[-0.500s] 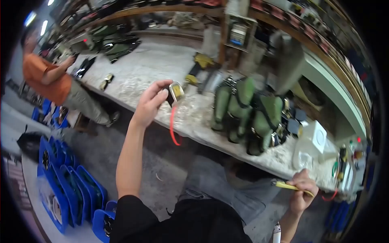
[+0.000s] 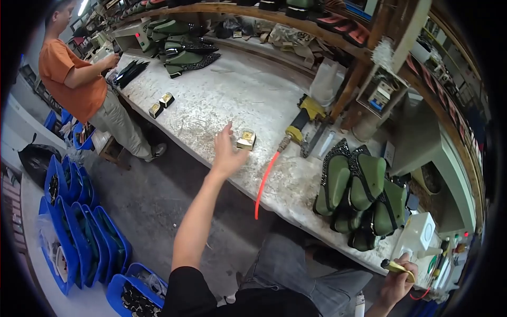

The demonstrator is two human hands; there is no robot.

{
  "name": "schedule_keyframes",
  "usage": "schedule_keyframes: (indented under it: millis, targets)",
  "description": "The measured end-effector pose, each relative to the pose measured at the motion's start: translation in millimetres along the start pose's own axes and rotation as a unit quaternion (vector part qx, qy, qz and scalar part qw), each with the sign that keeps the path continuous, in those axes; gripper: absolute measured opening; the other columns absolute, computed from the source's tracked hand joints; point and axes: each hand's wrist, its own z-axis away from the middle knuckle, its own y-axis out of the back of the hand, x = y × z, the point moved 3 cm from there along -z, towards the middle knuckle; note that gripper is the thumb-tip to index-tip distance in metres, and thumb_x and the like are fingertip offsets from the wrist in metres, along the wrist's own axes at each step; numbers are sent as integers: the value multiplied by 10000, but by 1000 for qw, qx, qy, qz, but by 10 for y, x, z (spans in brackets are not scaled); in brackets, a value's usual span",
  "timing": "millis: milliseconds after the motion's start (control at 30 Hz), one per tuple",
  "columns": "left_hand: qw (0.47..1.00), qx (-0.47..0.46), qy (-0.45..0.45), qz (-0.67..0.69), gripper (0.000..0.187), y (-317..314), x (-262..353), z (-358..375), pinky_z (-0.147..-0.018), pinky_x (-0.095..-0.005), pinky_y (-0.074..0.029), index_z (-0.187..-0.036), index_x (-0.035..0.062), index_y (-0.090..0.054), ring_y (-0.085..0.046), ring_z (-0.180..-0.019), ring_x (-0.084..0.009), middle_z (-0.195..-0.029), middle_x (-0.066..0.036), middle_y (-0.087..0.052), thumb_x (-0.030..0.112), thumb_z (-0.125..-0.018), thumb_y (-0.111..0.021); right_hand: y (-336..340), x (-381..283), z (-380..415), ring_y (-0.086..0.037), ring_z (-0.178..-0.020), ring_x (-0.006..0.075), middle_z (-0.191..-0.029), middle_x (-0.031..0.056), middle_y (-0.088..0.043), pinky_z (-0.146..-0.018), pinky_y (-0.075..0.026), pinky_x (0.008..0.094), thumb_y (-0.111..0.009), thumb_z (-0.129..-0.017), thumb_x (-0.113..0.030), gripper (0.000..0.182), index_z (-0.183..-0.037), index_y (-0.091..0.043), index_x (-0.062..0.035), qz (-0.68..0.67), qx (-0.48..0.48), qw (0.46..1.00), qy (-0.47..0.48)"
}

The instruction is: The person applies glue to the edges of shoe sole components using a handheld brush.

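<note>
My left hand (image 2: 227,157) reaches over the bench with its fingers apart, holding nothing. Right beside its fingers stands a small black block with a gold rim and yellow top (image 2: 246,140), which looks like a shoe heel. In my right hand (image 2: 400,285), low at the bench's front edge, is a yellow-handled tool with a dark end (image 2: 398,268), like a brush; its tip is too small to make out. Two similar heel-like blocks (image 2: 167,99) stand farther left on the bench.
A yellow-black air tool (image 2: 302,120) with a red hose (image 2: 266,182) lies on the bench (image 2: 211,95). Green shoe lasts with dark straps (image 2: 351,190) are piled to the right. Blue bins (image 2: 100,248) stand at lower left. A person in orange (image 2: 68,79) stands at far left.
My left hand has let go of the heel-like block, which now stands on the bench. My view has shifted. The right hand still holds the yellow-handled tool.
</note>
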Motion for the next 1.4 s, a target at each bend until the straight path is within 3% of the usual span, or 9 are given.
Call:
schedule_keyframes:
  millis: [200,300,867,967,1067,1167,1267,1333,1400]
  targets:
    - [991,74,-5,-110,796,-23,353,-122,-987,-455,-412,-1421,-98,-325,-506,-1041,-362,-1155,-232,-544,143,-748,-675,406,144,-70,-576,-954,211,-1184,123,-601,-799,-465,291,-546,-1042,-260,346,-1334,-514,-76,14,24,999,19]
    - [979,139,-3,-152,830,580,128,-774,-995,-462,-401,-1443,-72,-315,-515,-1049,-373,-1159,-220,-549,157,-742,-698,1319,411,-49,-597,-940,226,-1123,172,-653,-924,-476,321,-572,-1035,-202,256,-1206,-568,-11,-123,37,991,-31]
    - [902,-58,231,-360,972,2117,-1489,-2462,-1061,-671,-307,-1548,88,-227,-522,-1255,-444,-1331,-285,-554,204,-719,-722,49,-49,-248,-546,-795,167,-941,121,-648,-760,-430,253,-539,-1051,-203,200,-1132,-605,-32,-48,60,994,-79]
    - [916,22,152,-370,918,2137,-1691,-2448,-1079,-615,-344,-1542,73,-299,-506,-1267,-448,-1364,-282,-528,254,-743,-712,-31,-172,-301,-541,-788,165,-939,126,-655,-762,-432,264,-541,-1048,-192,182,-1117,-615,-41,-86,106,987,-82]
    - [900,95,-57,-422,717,2180,-1920,-2273,-1108,-442,-369,-1487,8,-408,-485,-1282,-375,-1460,-253,-452,299,-872,-633,649,-238,236,-509,-697,130,-1136,123,-629,-629,-448,255,-493,-1049,-199,392,-1435,-474,-130,-80,349,931,-66]
    - [973,134,-141,-123,544,1588,260,-1227,-987,-325,-515,-1472,90,-477,-627,-1150,-270,-1403,-142,-567,132,-953,-635,576,-498,98,-400,-599,104,-932,73,-550,-525,-360,252,-473,-1042,-166,378,-1418,-490,-130,-263,239,933,-50]
    - [948,186,-205,-157,373,917,1392,29,-996,-389,-507,-1339,15,-591,-647,-1102,-287,-1269,-146,-657,119,-981,-570,886,-658,300,-405,-641,108,-1054,126,-604,-535,-311,216,-490,-1022,-187,417,-1406,-495,-24,-201,314,925,-74]
    - [920,160,-242,264,193,7,2342,1063,-884,-387,-567,-1094,-92,-617,-682,-891,-308,-1016,-245,-694,-29,-913,-590,1122,-759,497,-442,-649,102,-976,111,-639,-543,-334,206,-555,-992,-165,370,-1315,-585,12,-164,340,921,-97]
    - [838,-311,-357,272,371,-631,3369,1794,-943,-401,-534,-1195,-33,-657,-659,-1062,-302,-1164,-161,-687,14,-827,-658,1370,-756,631,-462,-644,96,-890,83,-634,-541,-348,204,-594,-970,-143,327,-1256,-630,11,-12,329,931,-159]
